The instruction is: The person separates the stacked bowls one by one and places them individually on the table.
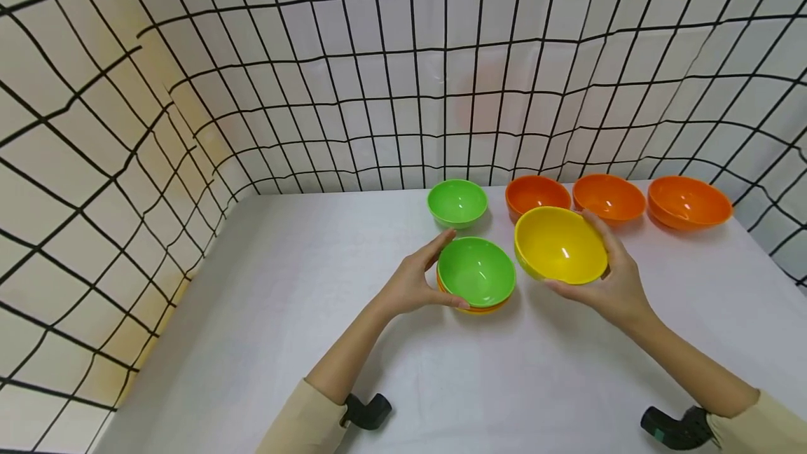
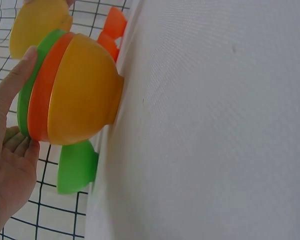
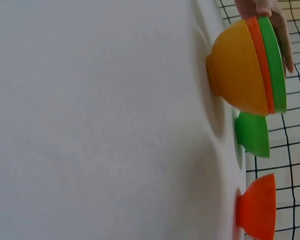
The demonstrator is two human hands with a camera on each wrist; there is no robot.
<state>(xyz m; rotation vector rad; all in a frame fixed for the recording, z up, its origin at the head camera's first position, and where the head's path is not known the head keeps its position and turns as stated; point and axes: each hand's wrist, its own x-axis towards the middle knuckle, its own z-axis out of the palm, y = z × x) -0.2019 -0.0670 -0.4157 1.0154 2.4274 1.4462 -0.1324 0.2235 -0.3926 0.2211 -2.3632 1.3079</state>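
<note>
In the middle of the table stands a stack of bowls, a green bowl (image 1: 477, 273) on top, then an orange bowl (image 2: 46, 95), with a yellow bowl (image 2: 85, 90) at the bottom. My left hand (image 1: 419, 279) grips this stack from the left, thumb and fingers spread around its rim. Off to the right, my right hand (image 1: 614, 279) holds another yellow bowl (image 1: 560, 247) by its right side, raised above the table and tilted a little. Only a sliver of that raised bowl shows at the edge of the right wrist view, where the right hand is out of sight.
A single green bowl (image 1: 457, 203) stands behind the stack. Along the back edge to its right are three orange bowls, a left one (image 1: 536, 195), a middle one (image 1: 609, 199) and a right one (image 1: 689, 203). Black netting (image 1: 378, 76) over white walls encloses the white table (image 1: 265, 300).
</note>
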